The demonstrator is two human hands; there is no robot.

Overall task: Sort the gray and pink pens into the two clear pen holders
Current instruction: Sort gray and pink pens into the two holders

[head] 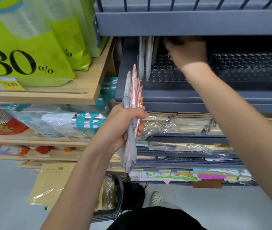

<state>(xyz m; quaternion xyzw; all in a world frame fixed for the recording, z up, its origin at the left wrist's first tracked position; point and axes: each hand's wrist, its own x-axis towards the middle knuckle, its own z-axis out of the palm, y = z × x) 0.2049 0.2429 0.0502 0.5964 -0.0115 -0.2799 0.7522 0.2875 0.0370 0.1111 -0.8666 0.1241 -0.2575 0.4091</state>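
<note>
My left hand grips an upright bundle of gray and pink pens in front of the gray shelf. Two clear pen holders with rows of round holes sit on that shelf: the left holder has two gray pens standing at its left end, the right holder shows no pens. My right hand reaches in over the left holder with fingers curled downward. Shadow hides its fingertips, so I cannot make out whether it holds a pen.
A gray shelf edge hangs low just above the holders. A wooden shelf with green bags stands to the left. Stacks of wrapped paper goods fill the trays below. A dark basket rests on the floor.
</note>
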